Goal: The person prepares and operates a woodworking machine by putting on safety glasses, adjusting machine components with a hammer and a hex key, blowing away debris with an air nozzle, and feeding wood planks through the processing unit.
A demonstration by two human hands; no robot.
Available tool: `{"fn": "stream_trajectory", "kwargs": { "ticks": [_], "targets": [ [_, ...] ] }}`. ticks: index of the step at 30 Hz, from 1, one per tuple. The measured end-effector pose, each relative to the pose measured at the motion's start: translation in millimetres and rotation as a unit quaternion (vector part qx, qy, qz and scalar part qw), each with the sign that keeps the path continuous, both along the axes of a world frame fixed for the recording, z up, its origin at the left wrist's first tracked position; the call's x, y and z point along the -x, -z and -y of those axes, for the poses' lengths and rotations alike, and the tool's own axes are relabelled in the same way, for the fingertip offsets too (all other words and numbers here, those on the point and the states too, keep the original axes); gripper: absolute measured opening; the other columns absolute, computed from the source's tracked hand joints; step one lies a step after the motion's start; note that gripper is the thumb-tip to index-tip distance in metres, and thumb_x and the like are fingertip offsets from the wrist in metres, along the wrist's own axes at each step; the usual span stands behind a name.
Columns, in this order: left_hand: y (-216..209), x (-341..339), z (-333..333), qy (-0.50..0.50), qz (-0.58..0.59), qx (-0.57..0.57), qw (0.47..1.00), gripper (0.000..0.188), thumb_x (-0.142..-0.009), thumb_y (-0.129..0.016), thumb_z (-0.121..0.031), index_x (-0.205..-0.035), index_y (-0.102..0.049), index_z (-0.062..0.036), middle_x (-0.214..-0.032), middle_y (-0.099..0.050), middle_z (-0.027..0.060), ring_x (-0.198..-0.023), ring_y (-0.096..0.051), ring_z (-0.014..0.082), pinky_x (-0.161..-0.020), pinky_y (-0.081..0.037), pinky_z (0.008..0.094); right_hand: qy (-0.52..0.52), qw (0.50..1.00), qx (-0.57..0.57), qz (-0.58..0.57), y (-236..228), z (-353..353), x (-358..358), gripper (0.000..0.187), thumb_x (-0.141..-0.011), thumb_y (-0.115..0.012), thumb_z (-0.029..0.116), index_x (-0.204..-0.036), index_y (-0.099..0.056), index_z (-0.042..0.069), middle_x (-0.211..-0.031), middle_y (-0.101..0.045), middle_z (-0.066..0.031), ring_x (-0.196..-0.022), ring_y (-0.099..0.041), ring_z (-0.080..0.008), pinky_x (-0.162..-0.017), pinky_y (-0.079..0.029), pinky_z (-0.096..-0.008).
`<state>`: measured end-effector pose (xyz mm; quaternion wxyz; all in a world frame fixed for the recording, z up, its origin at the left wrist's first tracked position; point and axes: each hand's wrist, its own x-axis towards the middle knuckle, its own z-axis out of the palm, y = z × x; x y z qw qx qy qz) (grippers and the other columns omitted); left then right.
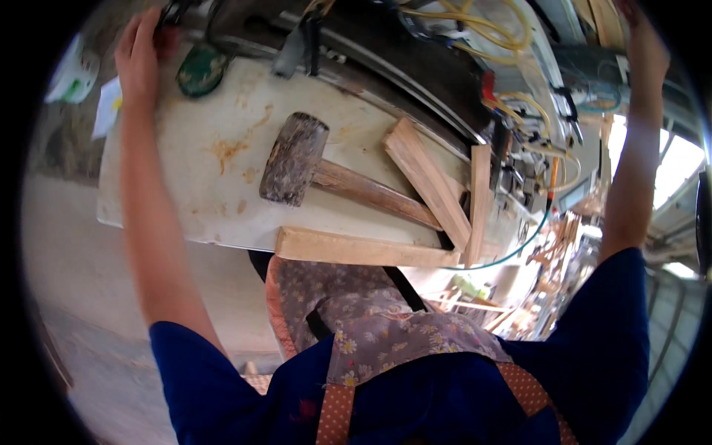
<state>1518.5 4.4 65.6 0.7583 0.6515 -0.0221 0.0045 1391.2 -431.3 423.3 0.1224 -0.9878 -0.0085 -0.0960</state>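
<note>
At the far left of the bench, my left hand [141,55] is closed against a dark object [173,13], whose kind I cannot make out. Just right of that hand lies a round dark green item [202,70]. My right arm reaches up along the right side; the right hand [636,26] sits at the dark rim of the picture, its fingers hidden. Between my arms, a mallet [295,159] with a worn block head lies on the whitish worktop [178,159]. Its wooden handle [371,194] points right, toward several wood pieces [429,182].
A wood strip [363,247] lies along the near edge. Behind the worktop runs a long dark metal machine part [386,67]. Yellow hoses [489,33] coil at the back right, and a teal hose [530,241] curves past the right end. Scrap wood [560,248] is piled beyond.
</note>
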Motion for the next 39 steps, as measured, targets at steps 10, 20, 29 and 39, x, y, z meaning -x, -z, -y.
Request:
{"fn": "stream_trajectory", "kwargs": {
  "ticks": [10, 20, 29, 39],
  "targets": [
    [10, -1, 6, 0.009, -0.030, -0.010, 0.999, 0.032, -0.093, -0.051, -0.035, -0.090, -0.057, -0.0038, -0.069, -0.061, 0.0070, -0.058, -0.058, 0.0143, -0.049, -0.045, 0.0256, 0.048, 0.975, -0.047, -0.211, 251, -154, 265, 0.050, -0.080, -0.064, 0.018, -0.125, -0.048, 0.005, -0.112, -0.058, -0.0106, -0.109, -0.053, -0.0272, -0.099, -0.036, -0.0403],
    [-43, 136, 17, -0.098, -0.031, -0.151, 0.983, 0.026, -0.089, -0.059, -0.018, -0.105, -0.051, 0.0015, -0.100, -0.060, 0.0121, -0.092, -0.059, 0.0209, -0.080, -0.050, 0.0357, 0.057, 0.975, -0.135, -0.164, 284, -179, 243, 0.026, -0.069, -0.062, 0.012, -0.092, -0.056, 0.005, -0.082, -0.062, -0.0103, -0.083, -0.062, -0.0290, -0.076, -0.044, -0.0394],
    [-93, 185, 77, 0.070, 0.151, -0.386, 0.907, 0.032, -0.077, -0.067, -0.002, -0.108, -0.060, -0.0018, -0.106, -0.062, 0.0087, -0.094, -0.059, 0.0204, -0.080, -0.049, 0.0319, 0.159, 0.891, -0.356, -0.233, 217, -104, 377, 0.036, -0.061, -0.065, 0.020, -0.093, -0.056, 0.006, -0.075, -0.060, -0.0202, -0.073, -0.060, -0.0380, -0.062, -0.045, -0.0471],
    [-53, 295, 253, 0.494, 0.429, -0.524, 0.545, 0.088, -0.061, -0.080, -0.021, -0.136, -0.037, -0.0043, -0.139, -0.040, 0.0156, -0.133, -0.031, 0.0331, -0.111, -0.023, 0.0466, 0.637, 0.635, -0.364, 0.245, 208, -12, 580, 0.013, -0.078, -0.066, 0.015, -0.080, -0.057, 0.005, -0.059, -0.050, 0.0014, -0.048, -0.045, -0.0061, -0.045, -0.035, -0.0222]
  ]
}}
